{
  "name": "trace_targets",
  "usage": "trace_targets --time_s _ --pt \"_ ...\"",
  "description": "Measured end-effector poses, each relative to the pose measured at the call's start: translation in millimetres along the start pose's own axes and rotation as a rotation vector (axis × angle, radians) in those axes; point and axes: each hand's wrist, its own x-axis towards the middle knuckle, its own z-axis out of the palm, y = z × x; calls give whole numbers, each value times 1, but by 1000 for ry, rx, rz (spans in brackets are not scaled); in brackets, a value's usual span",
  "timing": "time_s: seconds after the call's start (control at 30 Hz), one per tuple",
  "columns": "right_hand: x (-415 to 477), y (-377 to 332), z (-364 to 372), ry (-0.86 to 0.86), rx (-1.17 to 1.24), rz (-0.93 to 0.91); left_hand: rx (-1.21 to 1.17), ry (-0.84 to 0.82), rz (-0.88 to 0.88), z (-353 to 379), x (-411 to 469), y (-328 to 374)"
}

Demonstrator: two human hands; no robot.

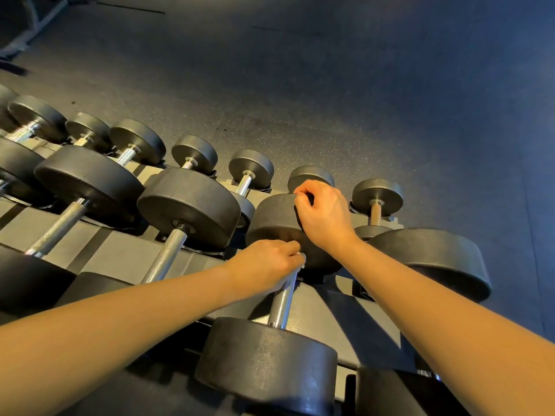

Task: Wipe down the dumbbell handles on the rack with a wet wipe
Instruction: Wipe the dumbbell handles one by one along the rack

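Hands are both busy on one dumbbell of the front row. The left hand (264, 262) is closed round the far end of its knurled handle (283, 301), and a scrap of white wet wipe (302, 260) shows at the knuckles, pressed against the steel. The right hand (326, 217) curls its fingers over the top rim of the far head (276, 226) and grips it. To do this stroke well, I would let the right hand brace that head so the weight cannot roll in its cradle. Then draw the wipe down the bar toward the near head (267, 361), twisting as it goes so the cloth works into the knurling and reaches the underside. The bare stretch below the left hand looks to be what remains. By count there are two hands and one wipe. Five dumbbells sit in the near row of the rack (120, 250), some cut off by the frame. Two bare handles lie to the left, the neighbouring handle (166, 256) and the next handle (57, 226). The far row shows seven smaller dumbbells by their heads, perhaps an eighth clipped at the left edge. Behind them lies the speckled floor (360, 85).
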Motion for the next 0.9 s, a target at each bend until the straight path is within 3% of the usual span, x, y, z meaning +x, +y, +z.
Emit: trace_targets --time_s 0.13,0.27,0.4,0.5,0.57,0.63,0.77,0.9 --pt "0 2 1 -14 -20 -2 -163 -118 -9 -12 -6 1" --pt "-1 -1 2 -9 -22 21 -553 -314 -261 -24 -15 11" --pt "0 -3 -1 -8 -75 33 -502 -400 -307 -34 -12 19" --pt "-3 -10 -4 -31 -171 1 -417 -175 -415 -52 -16 28" --pt "-11 -18 -9 33 -248 -160 -411 0 -513 -68 -23 32" --pt "-22 -29 -11 70 -150 -297 -471 154 -640 -85 -33 31" --pt "-47 -68 3 -333 353 -61 -692 451 -853 -110 -55 38" --pt "-55 -111 10 -615 785 116 -616 564 -932 -133 -79 48"
